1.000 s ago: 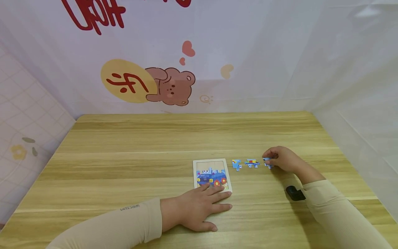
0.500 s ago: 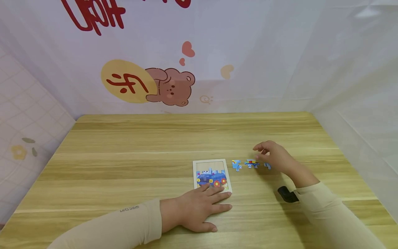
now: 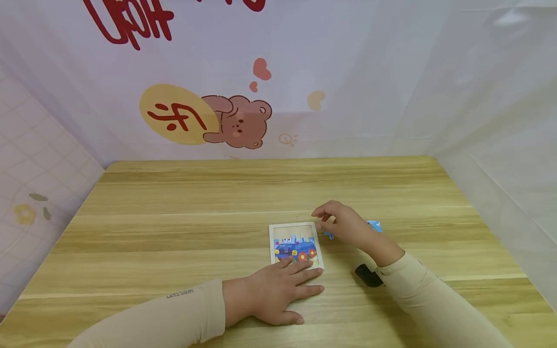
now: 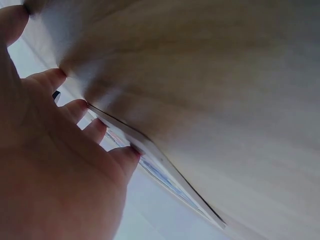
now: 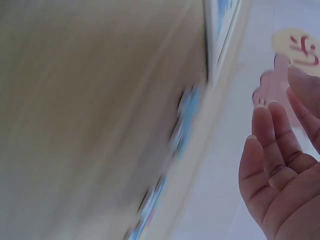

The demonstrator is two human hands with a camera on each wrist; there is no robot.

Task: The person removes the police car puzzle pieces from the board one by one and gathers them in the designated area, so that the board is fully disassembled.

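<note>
A small white-framed jigsaw puzzle (image 3: 291, 225) shows a blue cartoon vehicle with eyes and red wheels; its upper part is bare board. My left hand (image 3: 278, 294) lies spread over its near edge, fingertips on the frame in the left wrist view. Just right of the frame, my right hand (image 3: 345, 226) hovers with loosely bent fingers and nothing between them. Under it peeks a blue puzzle piece (image 3: 329, 236). Another blue piece (image 3: 374, 225) lies further right, partly behind the hand. In the right wrist view, a blurred piece (image 5: 187, 120) lies beside the frame; the middle piece is hidden in the head view.
The wooden table (image 3: 196, 193) reaches back to a white cloth backdrop printed with a bear (image 3: 239, 123). A black device (image 3: 369, 275) sits at the right wrist, by the sleeve cuff.
My right hand has let go of the rightmost puzzle piece and moved left over the other pieces to beside the frame. My left hand has stayed in place.
</note>
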